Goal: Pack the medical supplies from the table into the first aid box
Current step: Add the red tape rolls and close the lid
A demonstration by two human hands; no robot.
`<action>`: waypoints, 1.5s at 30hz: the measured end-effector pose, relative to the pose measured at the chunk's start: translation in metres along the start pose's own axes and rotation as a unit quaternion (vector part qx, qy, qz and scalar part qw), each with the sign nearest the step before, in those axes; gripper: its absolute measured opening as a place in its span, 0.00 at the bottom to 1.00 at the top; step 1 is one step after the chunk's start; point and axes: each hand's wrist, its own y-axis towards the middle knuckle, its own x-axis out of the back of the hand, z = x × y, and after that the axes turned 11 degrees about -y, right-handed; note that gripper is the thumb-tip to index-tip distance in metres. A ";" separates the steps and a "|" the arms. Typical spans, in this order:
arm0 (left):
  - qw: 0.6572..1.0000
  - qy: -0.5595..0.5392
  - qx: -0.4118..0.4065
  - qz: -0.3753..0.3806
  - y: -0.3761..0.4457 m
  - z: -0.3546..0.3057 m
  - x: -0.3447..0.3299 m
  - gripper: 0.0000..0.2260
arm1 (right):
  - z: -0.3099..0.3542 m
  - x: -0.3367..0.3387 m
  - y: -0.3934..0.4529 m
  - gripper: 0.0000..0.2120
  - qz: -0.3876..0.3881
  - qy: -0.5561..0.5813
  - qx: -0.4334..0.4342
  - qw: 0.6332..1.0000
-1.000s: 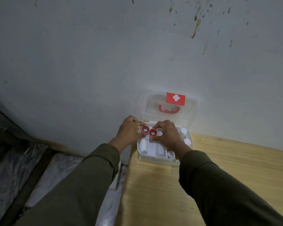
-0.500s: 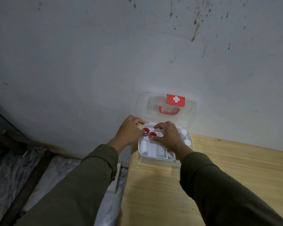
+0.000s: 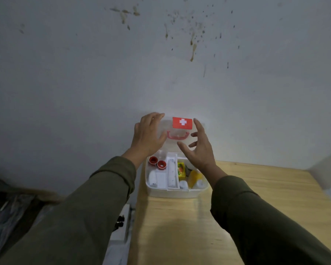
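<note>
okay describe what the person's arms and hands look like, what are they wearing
Both arms wear long, loose, dark olive-green sleeves ending at the wrists: left sleeve, right sleeve. The fabric looks plain, without visible markings. The left hand and right hand are bare: no gloves, rings or watch visible.

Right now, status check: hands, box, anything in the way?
Left hand and right hand open, raised at the upright clear lid. First aid box open, two red tape rolls and other supplies inside. Nothing seen in the way.
</note>
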 end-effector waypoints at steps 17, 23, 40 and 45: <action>1.000 0.006 0.012 0.014 -0.053 -0.023 0.005 0.29 | 0.023 0.019 -0.044 0.41 0.073 0.023 -0.031 0.997; 0.999 -0.034 0.029 0.018 -0.105 -0.036 -0.002 0.29 | 0.015 0.024 -0.093 0.40 0.096 0.067 -0.023 0.993; 0.986 0.040 0.110 0.118 -0.172 -0.025 -0.023 0.29 | -0.029 0.001 -0.150 0.32 0.154 -0.070 -0.037 0.985; 0.984 0.058 0.107 0.130 -0.156 -0.019 -0.022 0.33 | -0.032 -0.007 -0.130 0.29 0.036 -0.287 0.069 0.955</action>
